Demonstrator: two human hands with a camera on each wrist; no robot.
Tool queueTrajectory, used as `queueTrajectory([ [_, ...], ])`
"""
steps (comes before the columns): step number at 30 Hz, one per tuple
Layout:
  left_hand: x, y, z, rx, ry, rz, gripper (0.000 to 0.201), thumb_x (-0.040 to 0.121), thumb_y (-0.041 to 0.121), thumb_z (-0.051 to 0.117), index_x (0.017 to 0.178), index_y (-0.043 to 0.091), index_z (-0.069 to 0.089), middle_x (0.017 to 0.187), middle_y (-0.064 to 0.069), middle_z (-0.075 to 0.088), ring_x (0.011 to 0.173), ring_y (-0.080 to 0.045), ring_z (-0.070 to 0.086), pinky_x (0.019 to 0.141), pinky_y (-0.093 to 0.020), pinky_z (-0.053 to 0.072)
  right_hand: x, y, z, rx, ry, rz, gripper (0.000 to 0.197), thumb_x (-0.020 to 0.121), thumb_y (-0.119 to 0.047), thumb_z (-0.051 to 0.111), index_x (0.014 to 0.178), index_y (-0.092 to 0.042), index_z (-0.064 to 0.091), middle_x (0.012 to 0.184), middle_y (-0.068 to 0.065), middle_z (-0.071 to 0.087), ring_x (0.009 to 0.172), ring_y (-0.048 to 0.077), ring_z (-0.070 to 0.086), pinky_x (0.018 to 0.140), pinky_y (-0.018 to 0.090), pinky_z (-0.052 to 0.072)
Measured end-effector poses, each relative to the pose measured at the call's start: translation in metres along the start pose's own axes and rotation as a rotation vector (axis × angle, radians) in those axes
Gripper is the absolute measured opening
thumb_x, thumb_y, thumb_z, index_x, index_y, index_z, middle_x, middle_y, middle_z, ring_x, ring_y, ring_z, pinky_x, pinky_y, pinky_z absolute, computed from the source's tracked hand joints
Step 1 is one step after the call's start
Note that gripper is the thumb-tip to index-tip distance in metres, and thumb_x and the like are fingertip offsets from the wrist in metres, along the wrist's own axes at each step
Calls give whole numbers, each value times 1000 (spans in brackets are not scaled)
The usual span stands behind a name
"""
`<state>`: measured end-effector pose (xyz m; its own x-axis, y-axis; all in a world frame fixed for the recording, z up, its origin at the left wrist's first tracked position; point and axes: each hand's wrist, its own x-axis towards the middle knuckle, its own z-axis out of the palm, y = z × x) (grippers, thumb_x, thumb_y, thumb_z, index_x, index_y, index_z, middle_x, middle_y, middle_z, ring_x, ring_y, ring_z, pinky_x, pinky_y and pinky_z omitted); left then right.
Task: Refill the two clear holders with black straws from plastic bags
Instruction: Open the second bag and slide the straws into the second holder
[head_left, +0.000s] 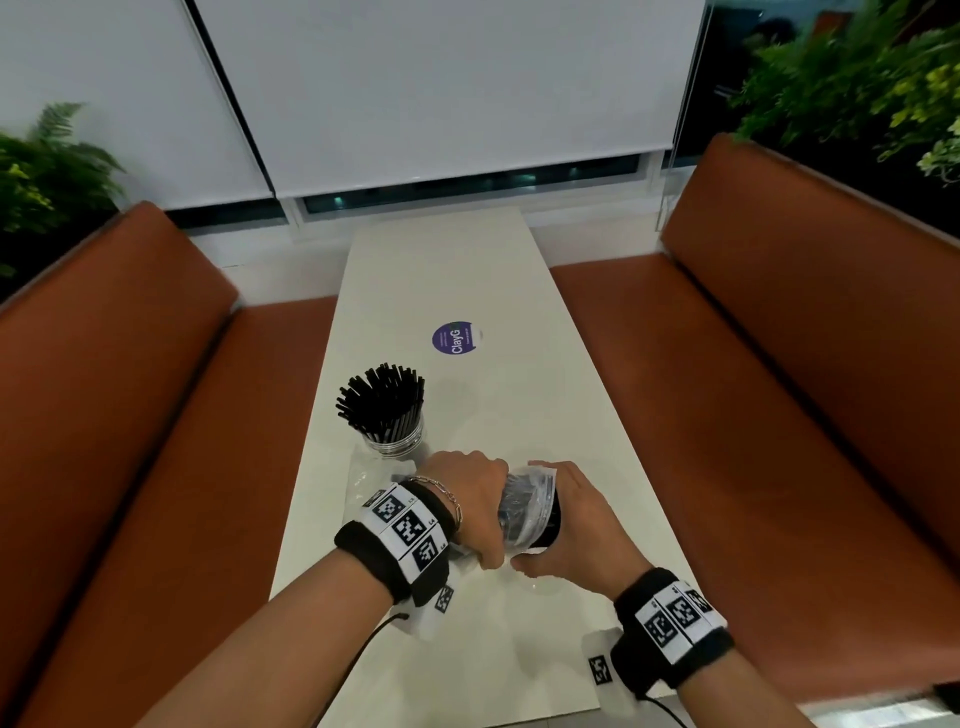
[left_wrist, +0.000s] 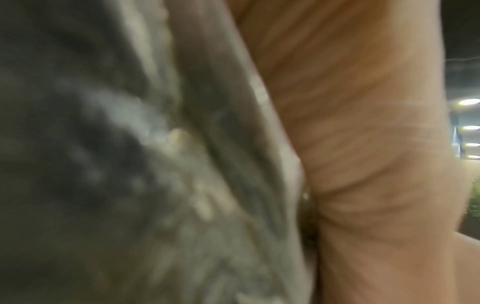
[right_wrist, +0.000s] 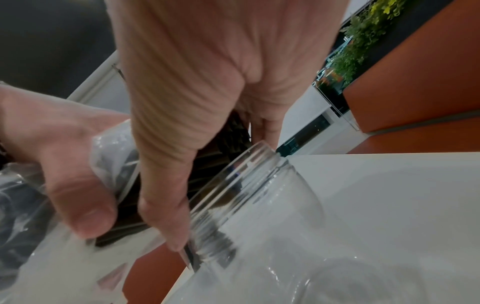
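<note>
My left hand (head_left: 467, 499) grips a clear plastic bag (head_left: 530, 499) holding a bundle of black straws (right_wrist: 223, 148), just above the near part of the white table (head_left: 467, 270). My right hand (head_left: 576, 530) curls round the bare end of that bundle, thumb along it, at the mouth of a tilted clear holder (right_wrist: 272, 195). The straw ends sit at the holder's rim. A second clear holder (head_left: 395, 441) stands upright further back, full of black straws (head_left: 382, 400). The left wrist view is blurred, showing only the bag (left_wrist: 130, 164) against my left hand (left_wrist: 363, 144).
A crumpled empty plastic bag (head_left: 363, 478) lies by the full holder. A round purple sticker (head_left: 454, 338) marks the table's middle. Orange benches (head_left: 130, 415) (head_left: 779, 389) flank the table, with plants (head_left: 857, 78) behind them and window blinds at the far end.
</note>
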<state>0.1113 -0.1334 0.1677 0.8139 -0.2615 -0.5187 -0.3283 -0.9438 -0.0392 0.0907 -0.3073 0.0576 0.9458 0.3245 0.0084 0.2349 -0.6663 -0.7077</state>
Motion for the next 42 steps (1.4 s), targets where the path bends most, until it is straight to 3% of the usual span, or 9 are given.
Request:
queueTrajectory([
  [5, 0, -1, -3, 38, 2, 18, 71, 54, 45, 87, 115, 23, 57, 99, 3, 65, 83, -21, 66, 67, -31, 53, -1, 5, 5, -40, 16, -14, 89, 57, -38, 89, 139, -33, 54, 123, -13, 55, 113, 4, 45, 87, -5, 33],
  [12, 2, 2, -8, 89, -14, 22, 72, 55, 45, 88, 116, 22, 58, 98, 3, 62, 88, -22, 68, 76, -34, 57, 1, 6, 7, -52, 18, -8, 91, 50, -39, 88, 134, -27, 55, 124, -10, 46, 114, 7, 44, 84, 0, 36],
  [16, 3, 7, -15, 125, -6, 30, 71, 59, 47, 89, 118, 18, 62, 107, 0, 68, 93, -22, 71, 74, -32, 53, 7, 7, 8, -60, 10, -10, 86, 46, -46, 84, 126, -38, 54, 123, -22, 50, 112, 7, 48, 96, 14, 42],
  [19, 3, 12, -19, 141, -7, 29, 69, 60, 46, 91, 117, 17, 65, 106, 0, 70, 90, -22, 71, 71, -31, 53, 10, 7, 10, -75, 16, -16, 64, 44, -46, 83, 97, -47, 48, 88, -24, 52, 84, 11, 51, 79, 20, 48],
  [24, 3, 16, -25, 143, -21, 32, 70, 62, 47, 92, 118, 17, 64, 105, -1, 67, 85, -22, 65, 69, -32, 50, 15, 4, 12, -37, -9, -19, 58, 44, -46, 86, 93, -42, 55, 85, -16, 63, 78, 14, 62, 73, 38, 61],
  [32, -1, 19, -32, 148, -9, 21, 63, 61, 44, 92, 112, 16, 66, 95, 1, 68, 78, -21, 66, 64, -31, 48, 20, -2, 13, -42, -35, -33, 59, 41, -52, 82, 91, -43, 53, 91, -10, 63, 88, 21, 61, 81, 40, 58],
  [37, -1, 27, -34, 216, -23, 53, 67, 70, 46, 89, 125, 18, 62, 99, -1, 59, 95, -24, 69, 78, -36, 54, 16, -4, 14, 30, -55, -13, 46, 45, -43, 84, 78, -44, 52, 83, -8, 65, 82, 23, 63, 77, 43, 60],
  [39, 1, 29, -33, 234, -19, 63, 69, 71, 45, 89, 128, 18, 61, 105, -2, 61, 103, -25, 69, 83, -37, 53, 13, -3, 14, 75, -62, -25, 38, 48, -35, 85, 77, -36, 61, 79, -11, 69, 78, 19, 68, 76, 45, 62],
  [42, 4, 32, -33, 264, -8, 64, 68, 72, 45, 88, 129, 18, 61, 116, -3, 66, 105, -25, 69, 81, -36, 50, 6, -11, 7, 138, -46, -3, 42, 48, -37, 81, 88, -33, 69, 85, -17, 71, 86, 7, 68, 85, 34, 62],
])
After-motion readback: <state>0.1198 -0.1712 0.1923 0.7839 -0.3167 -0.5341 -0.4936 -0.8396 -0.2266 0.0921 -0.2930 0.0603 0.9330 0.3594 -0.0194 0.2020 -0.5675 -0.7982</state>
